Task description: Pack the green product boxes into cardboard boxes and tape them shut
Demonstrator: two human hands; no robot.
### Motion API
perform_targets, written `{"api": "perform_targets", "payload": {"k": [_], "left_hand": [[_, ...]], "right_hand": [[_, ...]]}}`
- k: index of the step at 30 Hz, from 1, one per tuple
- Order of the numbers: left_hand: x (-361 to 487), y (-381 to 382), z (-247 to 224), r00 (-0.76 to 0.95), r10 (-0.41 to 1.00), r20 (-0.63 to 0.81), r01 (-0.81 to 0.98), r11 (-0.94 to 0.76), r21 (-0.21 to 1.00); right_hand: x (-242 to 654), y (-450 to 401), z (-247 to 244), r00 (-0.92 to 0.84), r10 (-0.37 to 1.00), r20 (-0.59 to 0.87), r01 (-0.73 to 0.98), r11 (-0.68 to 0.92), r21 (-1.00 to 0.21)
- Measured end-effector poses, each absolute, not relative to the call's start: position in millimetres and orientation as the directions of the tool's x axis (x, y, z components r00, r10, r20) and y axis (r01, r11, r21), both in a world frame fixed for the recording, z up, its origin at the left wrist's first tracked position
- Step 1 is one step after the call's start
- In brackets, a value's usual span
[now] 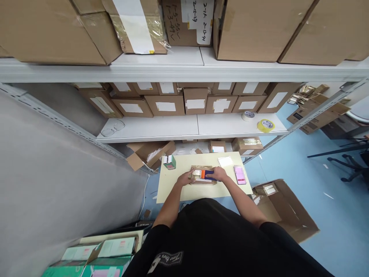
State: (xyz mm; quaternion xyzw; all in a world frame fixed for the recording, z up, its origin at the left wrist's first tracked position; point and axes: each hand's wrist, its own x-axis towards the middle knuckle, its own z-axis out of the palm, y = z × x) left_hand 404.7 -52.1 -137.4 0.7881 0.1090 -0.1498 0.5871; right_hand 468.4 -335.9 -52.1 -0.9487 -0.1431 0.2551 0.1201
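Observation:
A small cardboard box [204, 182] lies flat on the pale yellow table in front of me. My left hand [185, 178] grips its left end, fingers over the edge. In my right hand [219, 174] is a blue and orange tape dispenser [203, 174], held across the top of the box with its pale roll toward the left. The fingers of my right hand wrap the dark blue part and hide some of it. A green box [169, 162] stands left of my left hand. To the right lie a pink phone-like item [240, 175] and a white paper [225, 161].
The pale yellow table [170, 190] stands against a metal shelf [161, 129] loaded with cartons. Two tape rolls, one yellow [265, 125], and glasses [113, 127] lie on the middle shelf. A large open carton [288, 209] is on the floor at right; green boxes [115, 247] are behind at left.

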Motion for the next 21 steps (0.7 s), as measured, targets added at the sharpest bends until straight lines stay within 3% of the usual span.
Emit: {"api": "perform_targets", "payload": {"k": [8, 15, 21], "left_hand": [[406.9, -53.1, -129.8, 0.917, -0.077, -0.392, 0.346, -0.337, 0.875], [409.2, -59.4, -121.8, 0.930, -0.011, -0.367, 0.351, -0.270, 0.897], [407.8, -66.3, -108.5, 0.886, -0.102, -0.452, 0.341, -0.518, 0.784]], "right_hand": [[477.3, -411.1, -50.0, 0.853, 0.218, -0.474, 0.092, -0.957, -0.275], [472.4, -483.7, -54.7, 0.887, 0.105, -0.449, -0.032, -0.958, -0.287], [477.6, -513.3, -62.9, 0.901, -0.042, -0.431, -0.152, -0.962, -0.225]]}}
